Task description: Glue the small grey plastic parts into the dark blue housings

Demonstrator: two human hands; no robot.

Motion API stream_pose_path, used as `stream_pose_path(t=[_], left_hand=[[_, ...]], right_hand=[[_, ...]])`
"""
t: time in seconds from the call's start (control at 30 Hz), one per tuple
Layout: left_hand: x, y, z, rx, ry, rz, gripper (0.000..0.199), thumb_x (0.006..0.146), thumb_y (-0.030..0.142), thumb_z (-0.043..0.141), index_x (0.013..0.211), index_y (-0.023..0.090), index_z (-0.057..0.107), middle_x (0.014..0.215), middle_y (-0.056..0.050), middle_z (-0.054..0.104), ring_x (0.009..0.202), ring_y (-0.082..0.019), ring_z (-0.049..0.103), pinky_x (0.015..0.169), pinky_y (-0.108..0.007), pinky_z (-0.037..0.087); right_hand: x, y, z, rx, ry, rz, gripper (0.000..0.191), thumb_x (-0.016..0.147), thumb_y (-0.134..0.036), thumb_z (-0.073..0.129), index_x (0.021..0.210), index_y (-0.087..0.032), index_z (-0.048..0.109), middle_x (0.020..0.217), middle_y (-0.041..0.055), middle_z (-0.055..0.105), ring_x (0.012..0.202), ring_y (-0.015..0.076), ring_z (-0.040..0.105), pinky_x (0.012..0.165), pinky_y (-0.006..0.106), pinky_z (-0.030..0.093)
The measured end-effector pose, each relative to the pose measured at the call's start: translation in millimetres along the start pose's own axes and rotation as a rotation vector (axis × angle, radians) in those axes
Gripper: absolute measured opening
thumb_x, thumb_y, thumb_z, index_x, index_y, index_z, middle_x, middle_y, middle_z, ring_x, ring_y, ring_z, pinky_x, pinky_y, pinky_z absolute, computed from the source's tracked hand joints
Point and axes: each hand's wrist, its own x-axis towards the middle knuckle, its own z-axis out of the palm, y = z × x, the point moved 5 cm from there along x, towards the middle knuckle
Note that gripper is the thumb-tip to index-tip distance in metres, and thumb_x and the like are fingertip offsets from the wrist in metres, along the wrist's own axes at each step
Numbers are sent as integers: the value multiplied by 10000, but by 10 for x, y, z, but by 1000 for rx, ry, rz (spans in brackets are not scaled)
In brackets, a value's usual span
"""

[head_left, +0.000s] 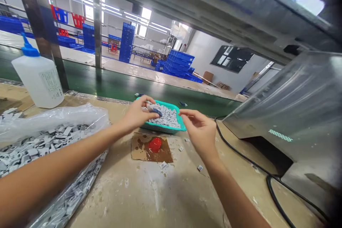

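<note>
My left hand [139, 113] is over the left side of a teal plastic basket [184, 125]. Between its thumb and fingers is a small dark blue and grey plastic part [155, 112]. The basket is heaped with small light grey plastic pieces [169, 117]. By the basket's right rim, my right hand [201, 130] has thumb and forefinger pinched together; what lies between the tips, if anything, is too small to make out. In front of the basket, a red round thing [155, 145] sits on a wet piece of brown cardboard [139, 154].
A clear bag [91, 115] of grey pieces and a white bottle with a blue nozzle [40, 78] stand left. Several loose pieces [200, 167] dot the table. Behind runs a green conveyor belt [117, 83]. To the right are a black cable [240, 156] and a metal housing [301, 114].
</note>
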Motion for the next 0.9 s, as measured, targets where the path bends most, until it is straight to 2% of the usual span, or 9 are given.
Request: stream_pose_path(t=[0.1,0.23,0.33,0.43,0.47,0.53,0.63,0.77,0.9], left_hand=[[71,-14,-180,-67,146,28,340,560,179,671,861,183,514,691,30,466,631,-99,498,593,-228,397],[74,-89,-120,-212,79,-65,351,553,165,661,870,182,511,681,32,470,640,-100,505,635,-251,421],[55,-51,-80,-179,60,-43,350,561,156,644,892,185,532,712,22,488,664,-103,508,632,-243,412],[101,56,-194,-210,137,25,368,550,148,648,898,182,535,707,27,497,663,-96,505,623,-230,400],[126,88,-259,-254,178,38,373,540,143,654,891,178,532,704,31,498,659,-90,504,622,-224,399],[173,109,-389,-345,269,29,375,519,135,665,865,171,526,696,40,492,648,-76,501,620,-213,397],[220,16,-482,-425,332,-82,368,503,138,677,835,165,521,688,46,487,635,-65,505,620,-206,397],[225,-105,-421,-411,279,-160,379,499,154,685,841,160,523,675,43,495,645,-79,520,631,-223,401],[200,-63,-345,-378,225,-96,359,504,139,688,837,154,556,630,54,469,670,-93,519,661,-248,408]], right_hand=[[-119,100,-95,-45,-161,41,137,751,-205,530,845,-186,628,813,36,649,735,170,590,676,317,471],[-458,56,-134,-221,-426,-108,115,750,-183,526,780,-201,636,780,32,643,766,182,571,711,341,452],[-466,-29,-171,-280,-406,-184,135,757,-171,510,811,-204,629,809,37,635,806,188,560,741,348,445],[-149,-49,-176,-302,-327,-197,185,754,-159,503,894,-206,614,867,29,637,802,172,566,729,317,454],[-8,-22,-134,-320,-347,-190,213,748,-147,501,921,-207,610,867,22,640,775,161,573,700,296,462],[249,91,44,-401,-487,-181,264,732,-116,497,952,-206,610,838,13,651,705,144,586,633,261,468],[479,331,406,-565,-716,-232,284,651,-64,559,890,-190,645,833,29,667,673,156,600,605,250,463],[546,593,707,-617,-756,-258,340,569,7,579,818,-206,667,773,12,673,626,149,599,583,230,447],[481,688,746,-633,-771,-232,175,605,-38,591,675,-183,661,650,8,649,592,150,577,563,236,414]])
